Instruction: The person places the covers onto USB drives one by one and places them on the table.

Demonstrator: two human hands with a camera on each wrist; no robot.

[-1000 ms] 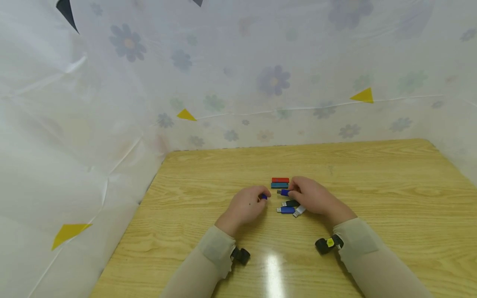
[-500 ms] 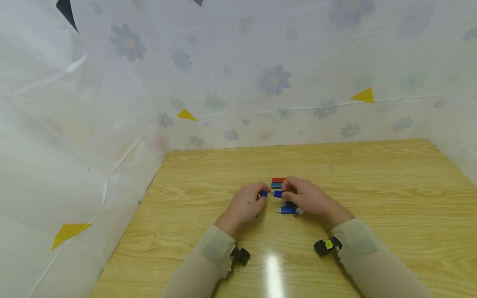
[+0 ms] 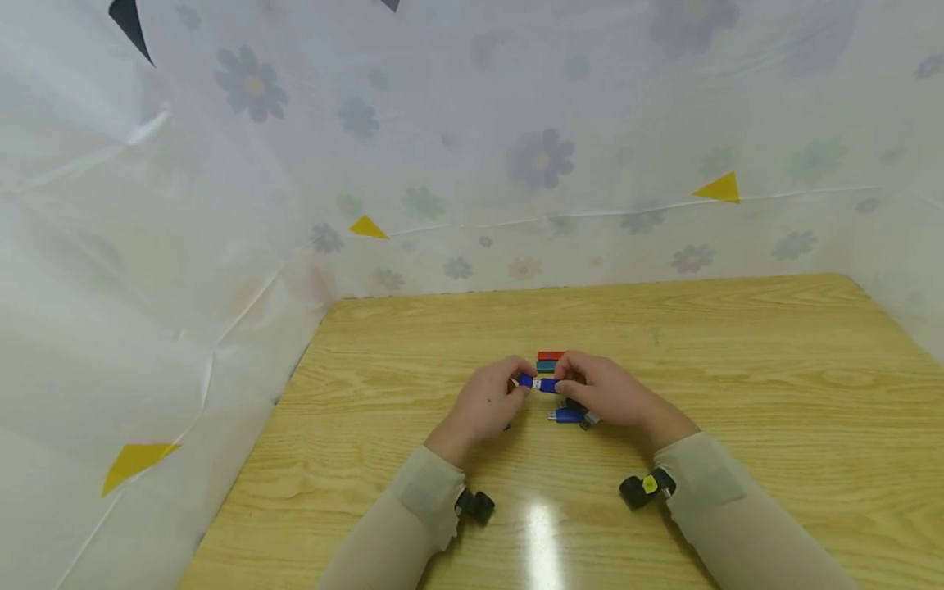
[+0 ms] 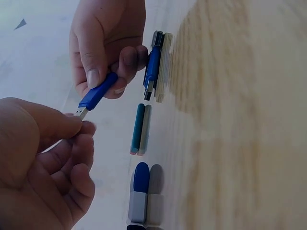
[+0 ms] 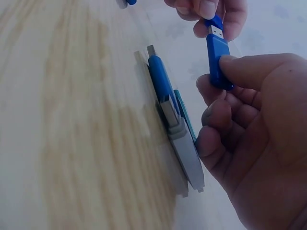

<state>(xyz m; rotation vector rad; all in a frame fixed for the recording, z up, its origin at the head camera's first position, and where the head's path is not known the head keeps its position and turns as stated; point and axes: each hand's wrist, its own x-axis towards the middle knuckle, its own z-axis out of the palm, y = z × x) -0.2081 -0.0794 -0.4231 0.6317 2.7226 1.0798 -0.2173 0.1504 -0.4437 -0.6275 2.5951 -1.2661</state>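
Between the two hands a blue USB stick [image 5: 218,60] is held just above the wooden table [image 3: 413,344]. My right hand [image 3: 612,392] pinches its body between thumb and fingers. My left hand [image 3: 483,403] pinches a small blue cap [image 5: 215,21] at the plug end. In the right wrist view the metal plug [image 5: 216,32] meets the cap, with part of the metal showing. Seen from the left wrist, the left fingers cover most of the cap, and the stick [image 4: 98,92] slants up to the right hand [image 4: 108,43].
Below the right hand lie a blue USB stick [image 3: 566,416], a grey one [image 5: 184,153] and a dark one partly hidden. Behind are a red stick [image 3: 550,356] and a teal one [image 3: 546,367]. A blue-and-grey stick [image 4: 140,184] lies near the left hand.
My right hand has moved left with the blue USB stick, bringing its plug to the cap. My left hand has risen slightly; the gap between plug and cap has closed.
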